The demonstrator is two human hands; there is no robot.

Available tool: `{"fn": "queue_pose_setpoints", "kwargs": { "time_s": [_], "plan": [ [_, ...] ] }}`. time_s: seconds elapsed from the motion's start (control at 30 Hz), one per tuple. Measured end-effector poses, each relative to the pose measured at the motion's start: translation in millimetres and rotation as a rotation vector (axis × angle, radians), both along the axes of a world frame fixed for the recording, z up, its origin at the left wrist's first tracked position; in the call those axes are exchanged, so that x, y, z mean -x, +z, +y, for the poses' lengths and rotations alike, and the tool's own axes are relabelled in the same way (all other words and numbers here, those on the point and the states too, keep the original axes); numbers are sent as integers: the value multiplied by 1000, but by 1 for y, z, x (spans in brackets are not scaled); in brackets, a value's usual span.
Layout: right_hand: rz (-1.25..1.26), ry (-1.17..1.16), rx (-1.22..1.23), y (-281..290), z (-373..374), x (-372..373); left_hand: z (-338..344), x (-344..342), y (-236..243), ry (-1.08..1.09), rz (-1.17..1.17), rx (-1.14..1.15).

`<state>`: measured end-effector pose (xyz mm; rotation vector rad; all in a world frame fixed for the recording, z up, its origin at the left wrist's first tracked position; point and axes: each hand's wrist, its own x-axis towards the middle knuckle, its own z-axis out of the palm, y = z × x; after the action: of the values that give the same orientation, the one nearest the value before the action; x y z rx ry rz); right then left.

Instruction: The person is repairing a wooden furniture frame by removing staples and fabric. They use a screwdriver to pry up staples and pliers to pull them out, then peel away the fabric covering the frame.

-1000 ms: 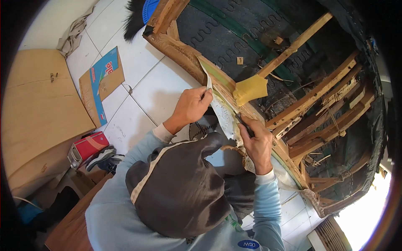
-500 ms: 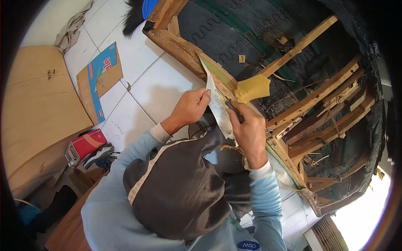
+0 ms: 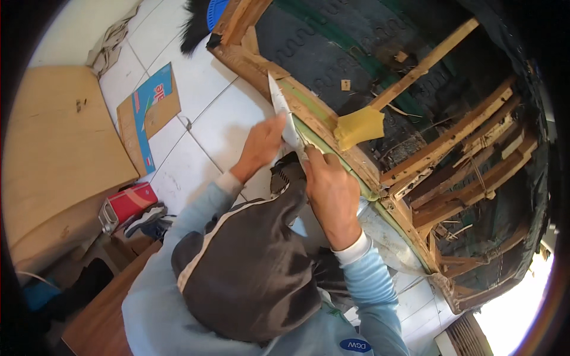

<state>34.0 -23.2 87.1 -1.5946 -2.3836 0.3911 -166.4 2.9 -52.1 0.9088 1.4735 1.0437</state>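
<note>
My left hand (image 3: 265,142) pinches a loose white strip of covering (image 3: 282,104) along the wooden frame (image 3: 361,164) of a stripped piece of furniture. Just to its right, my right hand (image 3: 331,196) is closed on a dark-handled tool, mostly hidden under the fingers now, against the strip. Pale green material (image 3: 317,136) lies along the rail. Beside it a yellow foam piece (image 3: 359,126) hangs at the end of a wooden slat (image 3: 424,65). Inside the frame are dark sheeting (image 3: 309,41), wavy springs and more slats.
White floor tiles (image 3: 202,98) carry cut cardboard (image 3: 157,118), a red tin (image 3: 132,202) and shoes (image 3: 145,219). A plywood board (image 3: 68,160) is at left, a wooden surface (image 3: 98,314) at lower left. A dark brush (image 3: 196,26) lies beside a blue plastic object (image 3: 217,13) at the top.
My right hand has moved left and up along the strip; my left hand has shifted left. The white strip has folded over leftward, exposing more green material on the rail.
</note>
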Motion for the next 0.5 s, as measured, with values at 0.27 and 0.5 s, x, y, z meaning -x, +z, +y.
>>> {"fn": "queue_pose_setpoints", "kwargs": {
  "time_s": [0.27, 0.5],
  "plan": [
    [542, -138, 72, -25, -21, -41, 36, 19, 48, -65, 510, -169],
    [607, -98, 193, -36, 7, -29, -28, 28, 25, 90, 144, -43]
  ]
}}
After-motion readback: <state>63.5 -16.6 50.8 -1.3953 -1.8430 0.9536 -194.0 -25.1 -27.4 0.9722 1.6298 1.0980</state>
